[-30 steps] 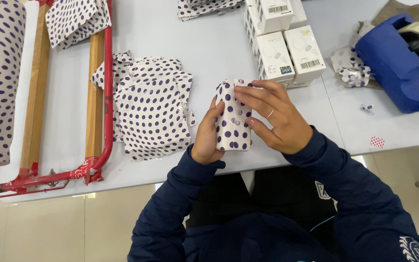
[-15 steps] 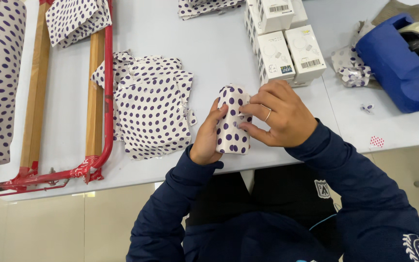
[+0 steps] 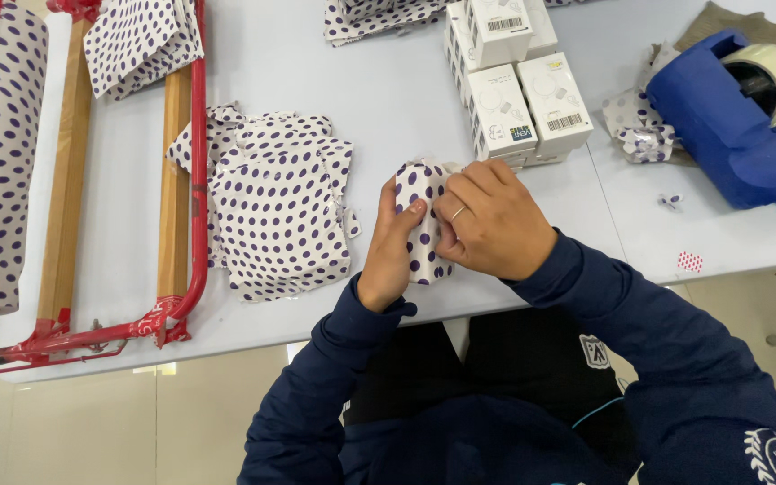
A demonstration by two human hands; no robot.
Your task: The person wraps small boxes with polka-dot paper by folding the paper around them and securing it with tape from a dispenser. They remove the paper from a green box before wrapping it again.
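Right hand [image 3: 494,220] hides much of wrapped box [image 3: 419,193].

The left hand [image 3: 391,256] and the right hand [image 3: 493,222] hold between them a small box wrapped in dotted paper [image 3: 422,216], with the right fingers pressed on its side. Just left of the left hand lies a pile of cut dotted sheets [image 3: 276,211], and right above the right hand stand white boxes [image 3: 518,90]. Far to the right of the right hand sits a blue tape dispenser [image 3: 734,117].
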